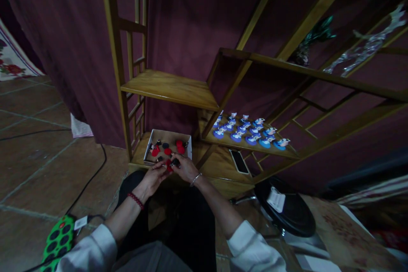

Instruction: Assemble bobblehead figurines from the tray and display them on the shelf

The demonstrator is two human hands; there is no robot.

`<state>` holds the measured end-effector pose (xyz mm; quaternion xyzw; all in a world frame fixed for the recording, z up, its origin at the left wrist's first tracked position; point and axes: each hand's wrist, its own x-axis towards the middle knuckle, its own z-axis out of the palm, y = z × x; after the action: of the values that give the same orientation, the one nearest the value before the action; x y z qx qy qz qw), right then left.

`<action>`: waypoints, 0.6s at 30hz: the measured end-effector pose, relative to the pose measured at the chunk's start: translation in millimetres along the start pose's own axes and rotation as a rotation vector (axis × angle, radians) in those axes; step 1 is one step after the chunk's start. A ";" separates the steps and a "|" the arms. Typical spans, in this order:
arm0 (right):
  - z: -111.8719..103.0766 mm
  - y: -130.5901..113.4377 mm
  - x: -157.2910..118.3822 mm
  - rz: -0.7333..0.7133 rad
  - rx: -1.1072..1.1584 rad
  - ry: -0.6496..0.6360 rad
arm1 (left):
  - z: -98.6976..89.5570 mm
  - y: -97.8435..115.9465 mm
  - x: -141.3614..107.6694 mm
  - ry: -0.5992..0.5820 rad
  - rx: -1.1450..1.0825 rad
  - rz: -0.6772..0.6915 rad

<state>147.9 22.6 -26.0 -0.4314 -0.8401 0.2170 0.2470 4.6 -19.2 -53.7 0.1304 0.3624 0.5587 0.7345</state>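
Note:
My left hand (156,176) and my right hand (185,167) meet just in front of a shallow cardboard box (172,134). Between their fingers is a small red and black figurine (169,165), partly covered by the fingertips. The left fingers close on its red lower part, while the right fingers pinch near its black top. Inside the box lie several red and black figurine pieces, among them a red round piece (180,146) and a dark disc (165,145). A red bead bracelet circles my left wrist, and a silver one my right.
Rows of blue and purple figurines (253,138) stand on the shelf to the right. A phone (239,161) lies on the lower board. A green power strip (57,242) with cables is on the floor at left; a black round seat (287,210) stands at right.

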 end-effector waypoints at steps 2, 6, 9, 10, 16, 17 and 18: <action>7.6 6.2 -0.6 0.027 -0.002 -0.014 | -2.4 -3.1 5.8 0.042 0.044 -0.009; 20.4 18.3 3.7 0.093 -0.038 -0.037 | -5.6 -5.5 21.6 0.104 0.156 -0.028; 26.8 27.7 12.3 0.079 -0.073 -0.037 | -8.0 -6.5 37.8 0.138 0.279 -0.010; 28.3 30.8 16.0 0.071 -0.083 -0.033 | -8.7 -7.1 44.0 0.138 0.302 0.004; 36.2 49.1 37.7 0.145 -0.165 -0.034 | -9.7 -12.7 82.2 0.113 0.361 0.055; 37.6 52.3 40.2 0.163 -0.170 -0.040 | -9.4 -13.7 87.3 0.109 0.373 0.056; 38.9 55.4 42.4 0.180 -0.172 -0.047 | -9.1 -14.6 91.8 0.105 0.387 0.053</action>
<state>137.2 81.5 -78.8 -0.5194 -0.8191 0.1756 0.1688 19.4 57.9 -104.3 0.2494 0.4974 0.5037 0.6609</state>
